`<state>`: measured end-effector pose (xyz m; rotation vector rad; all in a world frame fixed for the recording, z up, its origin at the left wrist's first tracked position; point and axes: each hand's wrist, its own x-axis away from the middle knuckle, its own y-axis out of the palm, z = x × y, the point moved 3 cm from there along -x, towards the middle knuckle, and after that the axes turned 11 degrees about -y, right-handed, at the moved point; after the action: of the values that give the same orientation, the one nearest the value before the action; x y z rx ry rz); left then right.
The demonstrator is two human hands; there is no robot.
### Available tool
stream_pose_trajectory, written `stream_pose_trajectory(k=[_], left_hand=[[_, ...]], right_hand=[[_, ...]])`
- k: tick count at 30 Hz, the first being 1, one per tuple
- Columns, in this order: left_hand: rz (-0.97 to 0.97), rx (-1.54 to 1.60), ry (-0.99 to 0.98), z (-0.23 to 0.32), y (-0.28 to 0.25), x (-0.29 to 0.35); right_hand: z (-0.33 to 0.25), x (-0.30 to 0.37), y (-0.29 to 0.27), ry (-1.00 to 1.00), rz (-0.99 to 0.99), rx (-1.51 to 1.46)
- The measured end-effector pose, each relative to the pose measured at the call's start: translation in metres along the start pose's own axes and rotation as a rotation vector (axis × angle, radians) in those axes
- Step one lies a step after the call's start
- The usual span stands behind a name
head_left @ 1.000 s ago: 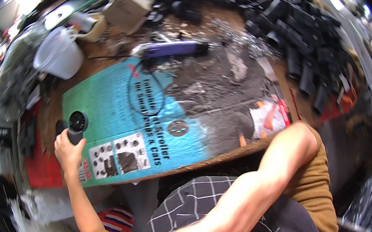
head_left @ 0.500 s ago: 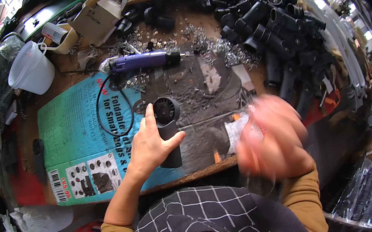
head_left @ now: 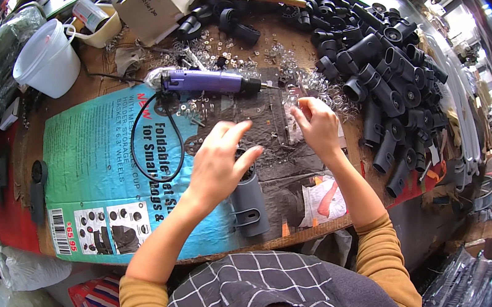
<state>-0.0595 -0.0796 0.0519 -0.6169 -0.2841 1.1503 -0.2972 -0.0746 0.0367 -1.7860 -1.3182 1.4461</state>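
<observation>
A black plastic wheel-bracket-like part (head_left: 248,203), with a rounded far end and a slot near its close end, lies on the printed cardboard in front of me. My left hand (head_left: 216,163) is over its far end, thumb and fingers apart; the hand hides much of that end, and I see no grip on the part. Farther right, my right hand (head_left: 320,128) is beside the loose metal hardware (head_left: 283,55), thumb and fingertips pinched together. Whatever is between them is too small to make out. A purple electric screwdriver (head_left: 205,83) lies beyond both hands, its bit pointing right.
Black plastic parts (head_left: 381,67) are heaped at the right and along the back. A white bucket (head_left: 51,67), a cream tub (head_left: 98,31) and an open carton (head_left: 154,10) stand at the back left. The screwdriver's black cord (head_left: 179,139) loops over the cardboard (head_left: 93,149).
My right hand, blurred at the lower right before, has moved up and left to the metal hardware. The black part now shows its slotted side. The whole view has shifted.
</observation>
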Motion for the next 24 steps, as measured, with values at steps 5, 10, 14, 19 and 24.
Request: stream_pose_trajectory(k=[5,10,14,19,24], left_hand=[[-0.291,0.520,0.064,0.002,0.037,-0.061],[-0.384,0.865,-0.216,-0.019,0.042,-0.060],[-0.256,0.732,-0.330,-0.023,0.032,-0.046],[-0.141,0.643,-0.291,-0.024,0.012,-0.027],[-0.062,0.654,-0.209,-0.018,0.012,0.003]], right_hand=[[-0.031,0.018,-0.012,0.245,-0.114,-0.708],[-0.032,0.022,-0.015,0.257,-0.040,-0.724],[-0.013,0.007,-0.015,0.178,-0.004,-0.353],[-0.033,0.001,-0.025,-0.032,-0.058,0.206],[-0.107,0.028,-0.027,-0.193,-0.105,-0.529]])
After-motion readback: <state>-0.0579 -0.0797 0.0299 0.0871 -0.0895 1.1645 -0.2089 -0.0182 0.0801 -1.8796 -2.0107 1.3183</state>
